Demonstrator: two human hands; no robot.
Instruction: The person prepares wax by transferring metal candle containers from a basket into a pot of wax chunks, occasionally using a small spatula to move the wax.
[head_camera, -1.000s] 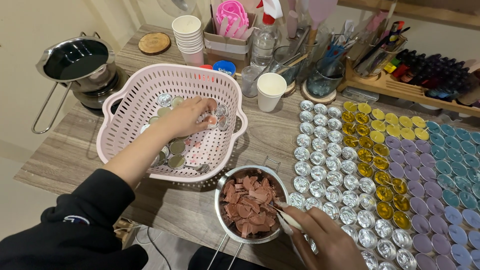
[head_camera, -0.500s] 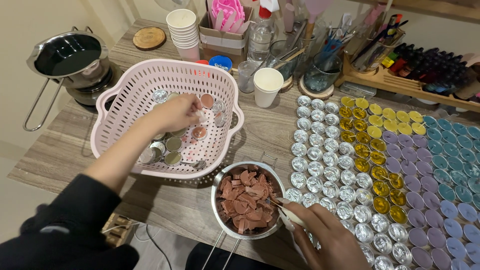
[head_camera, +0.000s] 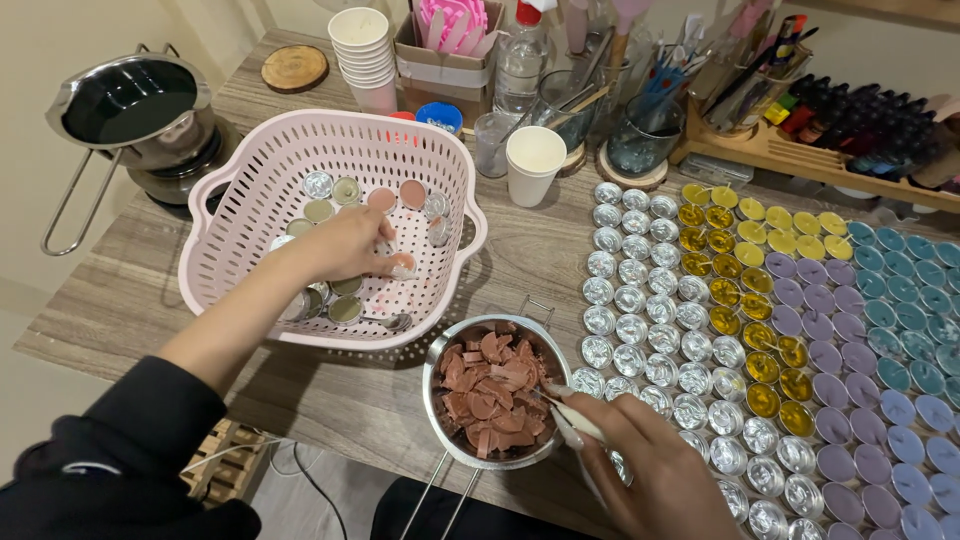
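**Picking tealight cups from the pink basket beside a pot of wax chips**

The left hand (head_camera: 345, 250) reaches down into the pink basket (head_camera: 240, 215), fingers curled around a small tealight cup (head_camera: 403, 268) with pale pink wax; it looks closed on that cup, though the fingers hide most of it. The right hand (head_camera: 660, 470), at five o'clock from the basket, is loosely closed on a thin white tool (head_camera: 572, 420) whose tip rests at the rim of the steel pot (head_camera: 437, 420). The pot holds broken reddish-brown wax chips (head_camera: 492, 395) and sits at five o'clock from the basket, almost touching it.

By my reading, the step in hand is lifting a used cup out of the basket to empty it into the pot. The next move would call for a firm pinch on the small cup and a short carry over the basket wall toward four o'clock.

More cups (head_camera: 330, 300), some with green or pink wax, lie on the basket floor around the left hand. At three o'clock on the counter (head_camera: 120, 310), close rows of tealights (head_camera: 640, 320) run silver, yellow, purple and blue, and crowd the right hand. A white paper cup (head_camera: 532, 160) stands at one o'clock from the basket; a dark melting pot (head_camera: 135, 105) sits at ten o'clock.
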